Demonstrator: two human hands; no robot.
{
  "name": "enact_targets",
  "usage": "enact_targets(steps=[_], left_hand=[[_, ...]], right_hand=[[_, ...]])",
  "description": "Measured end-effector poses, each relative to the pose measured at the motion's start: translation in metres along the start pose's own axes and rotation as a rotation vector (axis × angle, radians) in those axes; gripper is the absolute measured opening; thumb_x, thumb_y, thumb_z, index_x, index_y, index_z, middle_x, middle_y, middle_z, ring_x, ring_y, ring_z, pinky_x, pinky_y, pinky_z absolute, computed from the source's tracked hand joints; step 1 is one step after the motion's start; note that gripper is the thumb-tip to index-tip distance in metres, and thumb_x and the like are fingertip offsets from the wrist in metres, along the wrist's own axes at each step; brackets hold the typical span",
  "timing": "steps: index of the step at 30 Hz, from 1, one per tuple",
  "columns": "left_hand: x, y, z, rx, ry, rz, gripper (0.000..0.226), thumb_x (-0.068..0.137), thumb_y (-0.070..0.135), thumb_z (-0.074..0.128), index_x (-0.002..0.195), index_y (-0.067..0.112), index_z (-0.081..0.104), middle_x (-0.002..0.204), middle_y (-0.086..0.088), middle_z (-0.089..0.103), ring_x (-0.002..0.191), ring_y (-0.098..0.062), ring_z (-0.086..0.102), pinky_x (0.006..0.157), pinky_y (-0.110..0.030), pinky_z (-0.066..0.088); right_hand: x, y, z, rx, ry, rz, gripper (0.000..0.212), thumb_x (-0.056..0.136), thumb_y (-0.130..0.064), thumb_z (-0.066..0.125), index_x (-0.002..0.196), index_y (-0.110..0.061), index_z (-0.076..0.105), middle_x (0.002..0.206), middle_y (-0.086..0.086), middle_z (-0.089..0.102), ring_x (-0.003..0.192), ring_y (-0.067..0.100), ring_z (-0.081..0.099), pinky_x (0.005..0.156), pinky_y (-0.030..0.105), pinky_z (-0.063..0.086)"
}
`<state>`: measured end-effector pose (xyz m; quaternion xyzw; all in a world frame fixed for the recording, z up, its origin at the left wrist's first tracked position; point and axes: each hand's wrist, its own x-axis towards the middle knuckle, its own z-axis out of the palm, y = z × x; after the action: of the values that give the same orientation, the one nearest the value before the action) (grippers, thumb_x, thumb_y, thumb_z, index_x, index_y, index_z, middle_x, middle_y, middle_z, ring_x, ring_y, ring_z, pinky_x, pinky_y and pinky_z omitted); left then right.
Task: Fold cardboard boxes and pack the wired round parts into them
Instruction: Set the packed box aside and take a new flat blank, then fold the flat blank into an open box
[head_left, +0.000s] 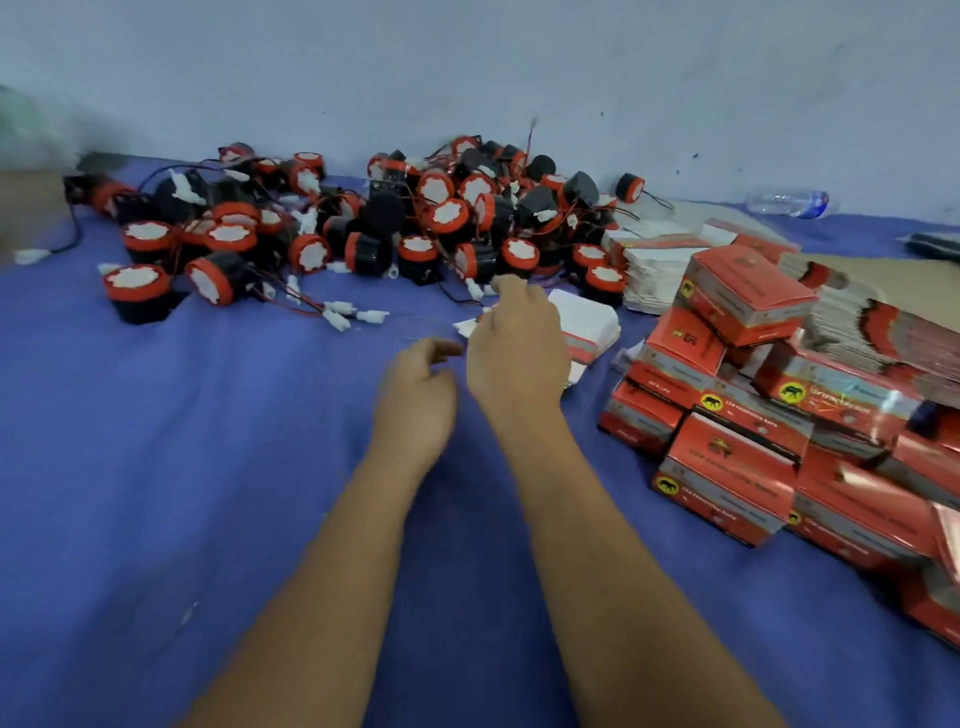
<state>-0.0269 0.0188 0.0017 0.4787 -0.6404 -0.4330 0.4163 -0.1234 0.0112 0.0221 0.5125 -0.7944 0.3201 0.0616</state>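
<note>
While judged from the piles alone, progress: roughly midway, with plenty packed and plenty loose.

Landmark: heap of wired round parts (363, 228), red-rimmed and black-bodied, spread against the wall (467, 67) on the blue sheet (156, 467).

Done: stack of folded red boxes (753, 415), closed and piled to the right of the heap and nearer the camera; contents not visible, presumably packed.

Left, parts: dozens loose in the heap, wires and white plugs (343, 314) trailing from its near edge.

Left, boxes: bundles of flat unfolded cartons (654, 270) touching the heap's right end, more fanned out (872, 322) behind the folded stack; small white stack of flats or slips (582, 322) just below the heap's right part, kind unclear.

Right hand (514, 343): reaching toward the heap's near right edge, over the white stack; fingers (511, 286) loosely curled, nothing visibly held, though blur hides the tips.

Left hand (421, 395): just below the heap, beside the right hand; fingers relaxed and slightly bent, empty.

Step in hand: likely fetching the next flat or the next part; cannot tell which.

Elsewhere: plastic bottle (787, 202) lying by the wall, right of the heap.
</note>
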Motion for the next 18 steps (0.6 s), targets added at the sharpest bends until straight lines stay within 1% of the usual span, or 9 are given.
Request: enact_targets(steps=[2, 4, 6, 8, 10, 12, 15, 16, 18], left_hand=[[0.003, -0.012, -0.017, -0.012, 0.046, -0.033, 0.034, 0.095, 0.006, 0.044, 0.105, 0.033, 0.062, 0.1, 0.026, 0.058, 0.09, 0.008, 0.053, 0.07, -0.01, 0.038], [0.008, -0.022, -0.024, -0.017, 0.067, -0.027, 0.033, 0.095, 0.008, 0.044, 0.103, 0.035, 0.06, 0.106, 0.025, 0.059, 0.097, 0.005, 0.054, 0.073, -0.011, 0.04], [0.01, -0.02, -0.016, 0.058, 0.037, -0.013, 0.03, 0.094, 0.009, 0.046, 0.107, 0.03, 0.063, 0.116, 0.012, 0.062, 0.105, -0.007, 0.056, 0.082, -0.022, 0.045], [0.015, -0.02, -0.009, 0.284, -0.035, 0.054, 0.032, 0.092, 0.011, 0.048, 0.114, 0.026, 0.066, 0.122, 0.004, 0.06, 0.114, -0.016, 0.052, 0.091, -0.033, 0.047], [0.017, -0.021, -0.007, 0.479, -0.107, 0.137, 0.035, 0.09, 0.013, 0.049, 0.118, 0.025, 0.067, 0.126, 0.001, 0.058, 0.122, -0.022, 0.045, 0.095, -0.036, 0.044], [0.017, -0.021, -0.006, 0.538, -0.143, 0.187, 0.036, 0.09, 0.017, 0.051, 0.122, 0.025, 0.065, 0.13, 0.002, 0.058, 0.126, -0.024, 0.042, 0.097, -0.033, 0.041], [0.016, -0.026, -0.007, 0.471, -0.149, 0.166, 0.043, 0.092, 0.019, 0.054, 0.134, 0.024, 0.056, 0.136, 0.002, 0.056, 0.13, -0.022, 0.044, 0.102, -0.035, 0.042], [0.015, -0.026, -0.008, 0.393, -0.143, 0.128, 0.045, 0.094, 0.021, 0.054, 0.138, 0.024, 0.052, 0.137, 0.001, 0.055, 0.13, -0.019, 0.046, 0.102, -0.036, 0.043], [0.014, -0.022, -0.011, 0.161, -0.107, 0.037, 0.042, 0.099, 0.029, 0.049, 0.141, 0.028, 0.048, 0.135, 0.006, 0.055, 0.121, -0.008, 0.052, 0.096, -0.027, 0.044]], right_hand=[[-0.009, -0.002, 0.011, -0.111, -0.096, 0.087, 0.047, 0.095, -0.023, 0.048, 0.14, -0.011, 0.04, 0.148, 0.023, 0.033, 0.137, 0.04, 0.028, 0.112, 0.047, 0.022], [-0.016, 0.004, 0.017, -0.245, -0.247, 0.152, 0.055, 0.096, -0.031, 0.046, 0.145, -0.012, 0.032, 0.156, 0.027, 0.017, 0.144, 0.041, 0.013, 0.119, 0.052, 0.004], [-0.015, 0.014, 0.012, -0.266, -0.301, 0.114, 0.054, 0.096, -0.034, 0.046, 0.143, -0.011, 0.034, 0.152, 0.025, 0.026, 0.14, 0.041, 0.021, 0.118, 0.051, 0.012], [-0.016, 0.023, 0.002, -0.243, -0.29, 0.043, 0.049, 0.094, -0.032, 0.048, 0.138, -0.01, 0.041, 0.143, 0.02, 0.039, 0.132, 0.038, 0.033, 0.109, 0.045, 0.028], [-0.02, 0.026, -0.007, -0.245, -0.248, -0.04, 0.038, 0.092, -0.025, 0.052, 0.126, -0.009, 0.05, 0.128, 0.016, 0.053, 0.118, 0.034, 0.046, 0.087, 0.039, 0.04], [-0.02, 0.026, -0.014, -0.22, -0.186, -0.065, 0.029, 0.088, -0.017, 0.054, 0.116, -0.01, 0.056, 0.11, 0.014, 0.063, 0.102, 0.033, 0.055, 0.066, 0.033, 0.037], [-0.016, 0.022, -0.017, -0.179, -0.086, -0.077, 0.022, 0.093, -0.017, 0.049, 0.111, -0.012, 0.06, 0.099, 0.01, 0.066, 0.093, 0.032, 0.06, 0.061, 0.031, 0.033], [-0.017, 0.02, -0.017, -0.184, -0.036, -0.095, 0.019, 0.096, -0.018, 0.046, 0.106, -0.011, 0.06, 0.095, 0.01, 0.065, 0.088, 0.032, 0.06, 0.06, 0.032, 0.032], [-0.019, 0.02, -0.017, -0.134, 0.084, -0.138, 0.021, 0.1, -0.021, 0.043, 0.1, -0.01, 0.061, 0.087, 0.01, 0.064, 0.079, 0.03, 0.058, 0.058, 0.038, 0.033]])
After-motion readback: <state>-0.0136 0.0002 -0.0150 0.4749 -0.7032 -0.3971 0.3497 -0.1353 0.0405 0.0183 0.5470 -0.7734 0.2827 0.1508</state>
